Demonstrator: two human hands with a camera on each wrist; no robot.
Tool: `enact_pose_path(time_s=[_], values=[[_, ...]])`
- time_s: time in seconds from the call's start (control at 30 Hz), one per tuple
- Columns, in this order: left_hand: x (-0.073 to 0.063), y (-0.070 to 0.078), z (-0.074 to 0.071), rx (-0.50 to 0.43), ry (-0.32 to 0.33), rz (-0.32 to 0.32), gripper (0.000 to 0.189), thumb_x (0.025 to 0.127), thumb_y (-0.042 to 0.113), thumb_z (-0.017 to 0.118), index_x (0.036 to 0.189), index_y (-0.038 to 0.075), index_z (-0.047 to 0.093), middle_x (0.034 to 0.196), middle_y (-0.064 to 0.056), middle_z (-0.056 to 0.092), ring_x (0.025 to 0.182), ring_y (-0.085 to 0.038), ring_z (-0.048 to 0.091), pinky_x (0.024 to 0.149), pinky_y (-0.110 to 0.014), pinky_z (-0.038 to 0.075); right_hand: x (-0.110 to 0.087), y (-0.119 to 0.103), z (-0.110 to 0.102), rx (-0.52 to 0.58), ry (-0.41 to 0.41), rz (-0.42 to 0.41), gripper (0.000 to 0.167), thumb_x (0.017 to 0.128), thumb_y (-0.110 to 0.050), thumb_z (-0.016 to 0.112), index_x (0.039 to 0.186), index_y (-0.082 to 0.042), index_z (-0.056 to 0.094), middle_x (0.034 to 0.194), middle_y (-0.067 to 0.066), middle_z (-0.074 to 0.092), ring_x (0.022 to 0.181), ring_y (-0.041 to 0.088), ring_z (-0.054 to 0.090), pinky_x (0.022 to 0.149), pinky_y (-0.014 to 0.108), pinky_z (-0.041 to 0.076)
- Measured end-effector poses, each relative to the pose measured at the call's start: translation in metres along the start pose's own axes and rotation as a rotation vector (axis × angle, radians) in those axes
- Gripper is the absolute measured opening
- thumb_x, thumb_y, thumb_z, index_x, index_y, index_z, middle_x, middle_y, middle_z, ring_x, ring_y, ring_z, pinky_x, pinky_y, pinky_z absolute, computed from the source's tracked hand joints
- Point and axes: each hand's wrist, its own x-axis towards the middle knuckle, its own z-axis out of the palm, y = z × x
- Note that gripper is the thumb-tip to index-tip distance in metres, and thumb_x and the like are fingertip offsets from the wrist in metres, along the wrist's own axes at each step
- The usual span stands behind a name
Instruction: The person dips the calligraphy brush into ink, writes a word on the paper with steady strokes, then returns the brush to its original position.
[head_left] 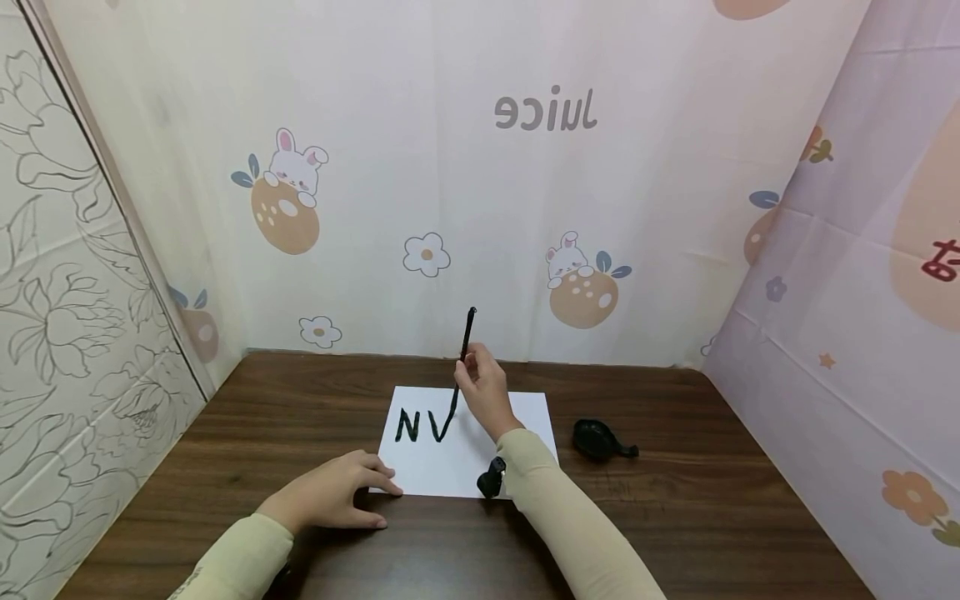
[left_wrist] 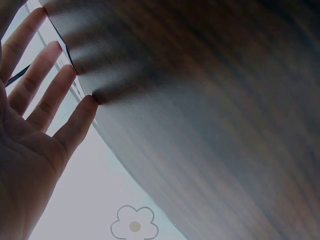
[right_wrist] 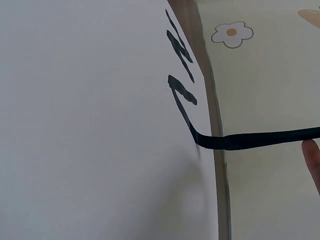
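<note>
My right hand [head_left: 486,387] pinches a black writing brush [head_left: 467,337] that stands nearly upright over the white paper [head_left: 427,471]. In the right wrist view the bent tip of the brush [right_wrist: 260,141] touches the sheet at the end of a black stroke [right_wrist: 181,107]. The head view shows a black letter N [head_left: 407,425] and, to its right, a V-shaped mark [head_left: 441,427] ending at the brush tip. My left hand [head_left: 337,492] rests with spread fingers on the paper's lower left corner and the table; its fingers [left_wrist: 75,122] look straight in the left wrist view.
A small black dish with a handle [head_left: 596,439] lies on the brown wooden table [head_left: 675,517], right of the paper. Behind the table hangs a printed curtain [head_left: 375,167], with further patterned sheets at both sides.
</note>
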Motion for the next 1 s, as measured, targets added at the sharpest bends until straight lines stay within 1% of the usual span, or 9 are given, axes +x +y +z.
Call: enact_pose_path(time_s=[0.2, 0.6, 0.77, 1.0], values=[[0.0, 0.0, 0.0, 0.001, 0.004, 0.005, 0.032, 0.086, 0.042, 0.079, 0.115, 0.028, 0.075, 0.122, 0.001, 0.064, 0.115, -0.02, 0.058, 0.096, -0.042, 0.05, 0.002, 0.002, 0.001, -0.022, 0.014, -0.003, 0.014, 0.1, -0.01, 0.055, 0.114, -0.008, 0.056, 0.096, 0.003, 0.059, 0.086, 0.014, 0.06, 0.071, 0.028, 0.055], [0.001, -0.001, 0.001, 0.013, 0.014, 0.024, 0.032, 0.087, 0.043, 0.078, 0.114, 0.028, 0.075, 0.121, 0.001, 0.064, 0.114, -0.02, 0.059, 0.096, -0.041, 0.05, 0.003, 0.002, -0.003, -0.026, 0.034, 0.038, 0.014, 0.1, -0.01, 0.055, 0.115, -0.008, 0.056, 0.097, 0.003, 0.059, 0.086, 0.014, 0.059, 0.071, 0.028, 0.055], [0.0, -0.002, 0.003, 0.021, 0.03, 0.044, 0.032, 0.087, 0.045, 0.077, 0.114, 0.028, 0.075, 0.12, 0.001, 0.065, 0.112, -0.02, 0.059, 0.094, -0.041, 0.051, 0.005, 0.0, -0.008, -0.012, 0.078, 0.019, 0.014, 0.099, -0.006, 0.056, 0.113, -0.008, 0.055, 0.095, 0.004, 0.058, 0.085, 0.015, 0.059, 0.071, 0.03, 0.055], [0.0, -0.003, 0.003, 0.015, 0.016, 0.021, 0.032, 0.087, 0.046, 0.077, 0.115, 0.03, 0.075, 0.121, 0.003, 0.064, 0.114, -0.018, 0.058, 0.096, -0.04, 0.05, 0.01, 0.001, -0.016, -0.014, 0.115, -0.024, 0.017, 0.096, 0.0, 0.057, 0.111, -0.007, 0.053, 0.093, 0.005, 0.058, 0.085, 0.017, 0.06, 0.07, 0.032, 0.055]])
